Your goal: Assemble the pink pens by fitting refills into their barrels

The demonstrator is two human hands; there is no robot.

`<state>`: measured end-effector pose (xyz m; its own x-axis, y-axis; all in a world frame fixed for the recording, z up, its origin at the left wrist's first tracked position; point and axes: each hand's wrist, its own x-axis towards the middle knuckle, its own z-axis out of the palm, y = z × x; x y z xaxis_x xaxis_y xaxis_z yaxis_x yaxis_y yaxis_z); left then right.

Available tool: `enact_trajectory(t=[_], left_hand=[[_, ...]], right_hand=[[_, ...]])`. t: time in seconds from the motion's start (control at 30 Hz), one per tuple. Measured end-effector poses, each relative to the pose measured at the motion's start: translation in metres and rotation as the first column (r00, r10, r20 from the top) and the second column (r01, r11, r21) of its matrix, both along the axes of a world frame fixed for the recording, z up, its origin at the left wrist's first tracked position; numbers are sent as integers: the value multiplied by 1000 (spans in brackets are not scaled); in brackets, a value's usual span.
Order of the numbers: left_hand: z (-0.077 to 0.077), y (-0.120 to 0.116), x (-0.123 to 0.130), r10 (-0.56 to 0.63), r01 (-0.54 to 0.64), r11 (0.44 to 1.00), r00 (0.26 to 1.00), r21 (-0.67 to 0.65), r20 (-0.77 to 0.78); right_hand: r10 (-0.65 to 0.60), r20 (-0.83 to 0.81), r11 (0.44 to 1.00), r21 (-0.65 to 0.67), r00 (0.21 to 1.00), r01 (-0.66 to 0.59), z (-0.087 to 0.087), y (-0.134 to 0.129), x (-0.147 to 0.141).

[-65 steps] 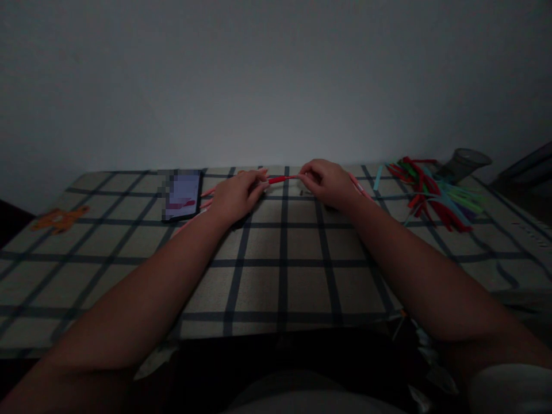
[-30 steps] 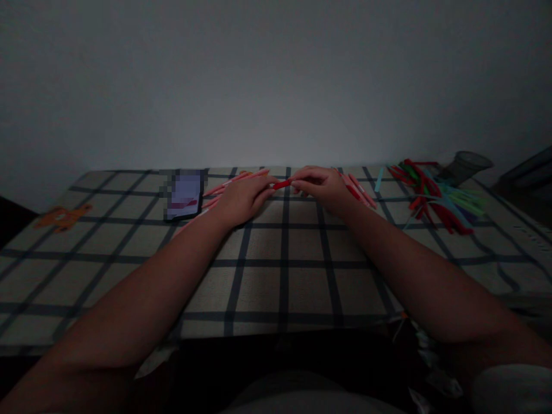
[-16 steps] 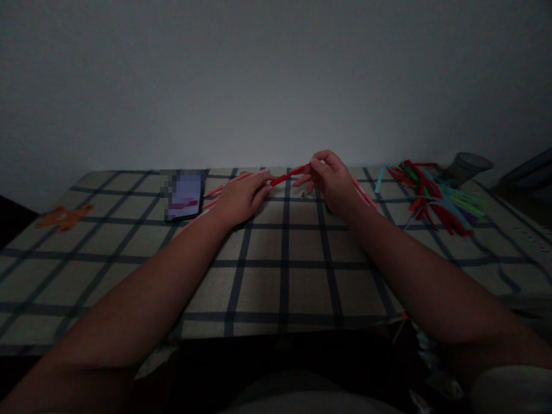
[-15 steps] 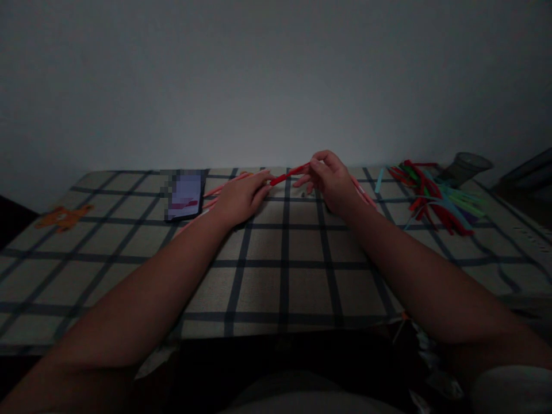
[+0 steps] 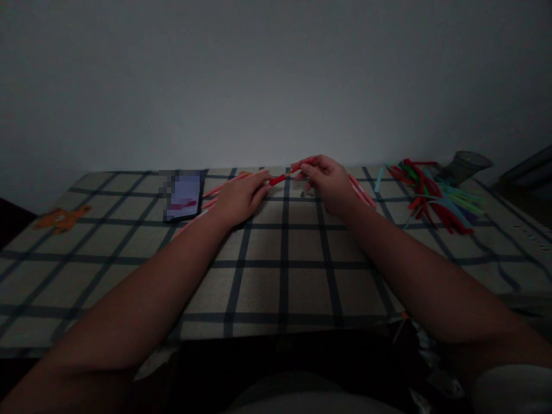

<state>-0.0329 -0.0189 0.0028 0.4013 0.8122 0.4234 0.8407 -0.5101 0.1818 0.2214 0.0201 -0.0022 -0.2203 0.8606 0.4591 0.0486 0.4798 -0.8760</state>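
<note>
A thin red strip (image 5: 278, 179) runs between my two hands above the table. My left hand (image 5: 236, 200) pinches its left end between thumb and fingertips. My right hand (image 5: 331, 183) has thumb and forefinger closed on the strip farther right, with the other fingers curled below. Pinkish-red strips (image 5: 212, 203) lie under and to the left of my left hand. More pinkish strips (image 5: 362, 191) lie behind my right wrist, partly covered by it.
A phone (image 5: 185, 195) with a lit screen lies on the checked tablecloth (image 5: 263, 287), left of my hands. An orange bear-shaped piece (image 5: 62, 219) is farther left. On the right are a heap of coloured strips (image 5: 435, 198) and a dark cup (image 5: 464, 167). A wall stands behind.
My right hand has slid a little left along the strip and dipped slightly, shortening the red stretch between the hands. The left hand has stayed in place.
</note>
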Motion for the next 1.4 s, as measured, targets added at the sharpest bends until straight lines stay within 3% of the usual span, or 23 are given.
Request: enact_trajectory(t=[0.1, 0.23, 0.57, 0.87, 1.13, 1.4], left_hand=[[1, -2, 1, 53, -53, 999, 999, 1, 13], [0, 0, 1, 56, -56, 998, 998, 31, 25], [-7, 12, -5, -183, 177, 971, 983, 159, 23], [-10, 15, -8, -236, 223, 955, 970, 194, 47], [-17, 17, -11, -244, 223, 956, 965, 190, 95], [-11, 9, -8, -191, 166, 977, 962, 136, 193]], right_hand=[[-61, -162, 998, 10, 985, 63, -3, 11, 3], [-129, -233, 991, 1, 964, 132, -9, 26, 10], [-65, -68, 996, 61, 996, 69, -16, 19, 7], [39, 77, 998, 43, 996, -43, -11, 8, 6], [22, 103, 998, 52, 994, -27, -11, 9, 6], [18, 96, 999, 45, 995, -23, -12, 7, 5]])
